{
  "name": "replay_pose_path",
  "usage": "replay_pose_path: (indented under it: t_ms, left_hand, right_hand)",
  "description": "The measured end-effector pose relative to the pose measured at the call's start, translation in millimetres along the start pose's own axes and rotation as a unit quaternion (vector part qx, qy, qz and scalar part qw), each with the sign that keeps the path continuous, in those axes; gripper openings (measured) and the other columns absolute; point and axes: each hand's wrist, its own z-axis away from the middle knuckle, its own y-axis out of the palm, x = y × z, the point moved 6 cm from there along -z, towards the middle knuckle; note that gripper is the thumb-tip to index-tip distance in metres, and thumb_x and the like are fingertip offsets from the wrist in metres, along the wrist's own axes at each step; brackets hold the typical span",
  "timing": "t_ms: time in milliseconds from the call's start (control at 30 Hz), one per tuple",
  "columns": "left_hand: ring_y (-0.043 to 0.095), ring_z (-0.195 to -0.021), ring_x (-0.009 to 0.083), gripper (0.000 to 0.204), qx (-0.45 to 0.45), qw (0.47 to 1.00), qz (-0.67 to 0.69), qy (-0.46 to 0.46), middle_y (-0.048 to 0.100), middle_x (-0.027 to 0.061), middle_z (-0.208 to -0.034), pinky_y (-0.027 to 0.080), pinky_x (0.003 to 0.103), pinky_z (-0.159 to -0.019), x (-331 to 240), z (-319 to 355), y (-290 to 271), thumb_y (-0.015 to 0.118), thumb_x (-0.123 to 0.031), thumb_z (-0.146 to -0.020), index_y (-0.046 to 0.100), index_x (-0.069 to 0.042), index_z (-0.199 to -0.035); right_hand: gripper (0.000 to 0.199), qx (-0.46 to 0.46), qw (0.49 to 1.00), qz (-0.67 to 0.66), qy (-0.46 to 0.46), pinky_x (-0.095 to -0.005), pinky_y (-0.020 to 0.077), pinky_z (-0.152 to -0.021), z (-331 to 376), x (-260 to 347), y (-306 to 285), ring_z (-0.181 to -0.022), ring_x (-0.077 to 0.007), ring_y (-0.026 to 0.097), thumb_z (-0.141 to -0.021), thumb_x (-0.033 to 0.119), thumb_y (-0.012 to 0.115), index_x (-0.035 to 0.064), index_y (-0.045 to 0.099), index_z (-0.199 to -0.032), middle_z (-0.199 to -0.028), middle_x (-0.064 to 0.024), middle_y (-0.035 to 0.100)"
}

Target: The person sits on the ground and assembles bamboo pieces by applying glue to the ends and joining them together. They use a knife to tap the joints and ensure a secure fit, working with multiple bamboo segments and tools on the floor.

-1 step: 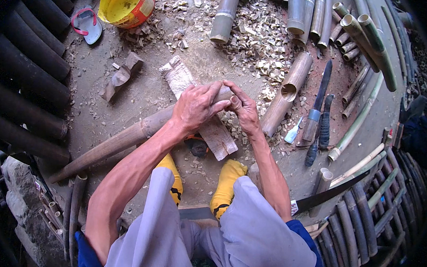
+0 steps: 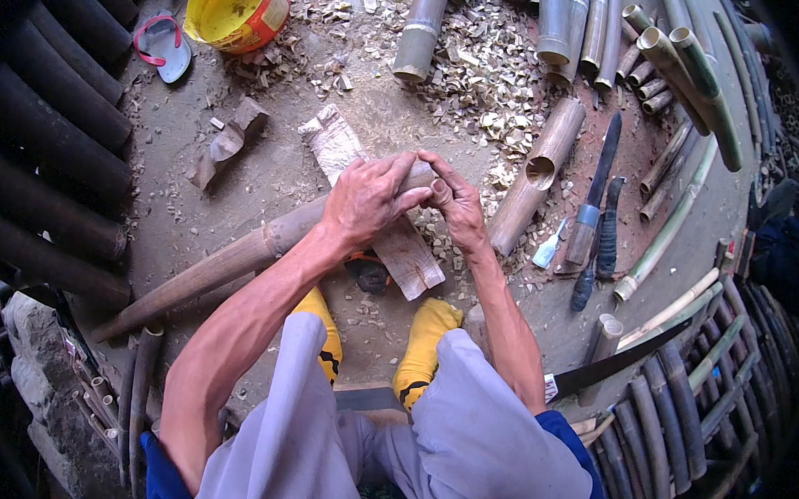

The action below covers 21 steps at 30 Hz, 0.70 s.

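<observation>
A long brown bamboo pole [image 2: 297, 225] slants from the lower left up to the middle, its near-right end lying across a pale, chopped wooden block [image 2: 407, 256]. My left hand [image 2: 366, 197] is closed over the pole close to that end. Around the end itself curl the thumb and fingers of my right hand [image 2: 458, 211], its thumb close to the left hand's fingers. The cut face of the pole is hidden by my hands. A dark round object with orange parts [image 2: 367, 274] lies under my left wrist, beside the block.
To the right lie a bamboo section [image 2: 518, 207] with a round notch, a long knife [image 2: 603, 159], a dark-handled blade [image 2: 609, 227] and a chisel-like tool [image 2: 548, 246]. A handsaw [image 2: 608, 365] sits near my right knee. Wood chips [image 2: 490, 88], a yellow bucket [image 2: 237, 20] and a sandal [image 2: 163, 49] are farther off.
</observation>
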Motion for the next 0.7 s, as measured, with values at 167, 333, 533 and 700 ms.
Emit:
replay_pose_path:
  t_ms: [167, 333, 533, 700]
  left_hand:
    - [0.065, -0.086, 0.0276, 0.053, -0.007, 1.0, 0.004, 0.001, 0.067, 0.0125, -0.097, 0.048, 0.038, -0.078, -1.5, -0.1, -0.7, 0.066, -0.039, -0.085, 0.056, -0.003, -0.123]
    - [0.065, -0.087, 0.0269, 0.054, -0.011, 1.0, -0.007, -0.003, 0.067, 0.0122, -0.1, 0.048, 0.037, -0.078, -0.1, 1.2, -0.2, 0.067, -0.04, -0.084, 0.057, -0.003, -0.123]
    - [0.066, -0.088, 0.026, 0.055, 0.0, 1.0, -0.007, -0.01, 0.068, 0.0116, -0.101, 0.047, 0.036, -0.077, -0.2, 0.5, 0.8, 0.066, -0.042, -0.084, 0.056, -0.006, -0.125]
    - [0.066, -0.088, 0.0255, 0.056, 0.006, 1.0, -0.017, -0.016, 0.068, 0.0113, -0.101, 0.047, 0.036, -0.076, -1.6, 0.9, -0.3, 0.065, -0.044, -0.085, 0.056, -0.007, -0.125]
  right_hand:
    - [0.049, 0.001, 1.0, -0.001, -0.001, -0.024, 0.051, -0.077, 0.2, -2.5, -1.9, -0.088, -0.0072, 0.059, -0.095, 0.031, 0.059, 0.0079, 0.051, -0.137, -0.118, -0.0023, 0.062]
    - [0.049, 0.003, 1.0, -0.016, 0.015, -0.0231, 0.0497, -0.075, 0.7, -9.0, -3.4, -0.085, -0.0066, 0.057, -0.095, 0.031, 0.06, 0.0083, 0.051, -0.137, -0.117, -0.0013, 0.063]
    - [0.049, -0.004, 1.0, -0.022, 0.007, -0.0231, 0.0497, -0.074, 1.0, -8.7, -3.8, -0.085, -0.0067, 0.057, -0.094, 0.032, 0.06, 0.0086, 0.052, -0.136, -0.115, -0.0019, 0.063]
    - [0.049, 0.002, 1.0, -0.011, 0.007, -0.023, 0.0501, -0.075, 0.8, -11.5, -5.5, -0.085, -0.0068, 0.058, -0.094, 0.033, 0.06, 0.0087, 0.052, -0.136, -0.113, -0.0014, 0.064]
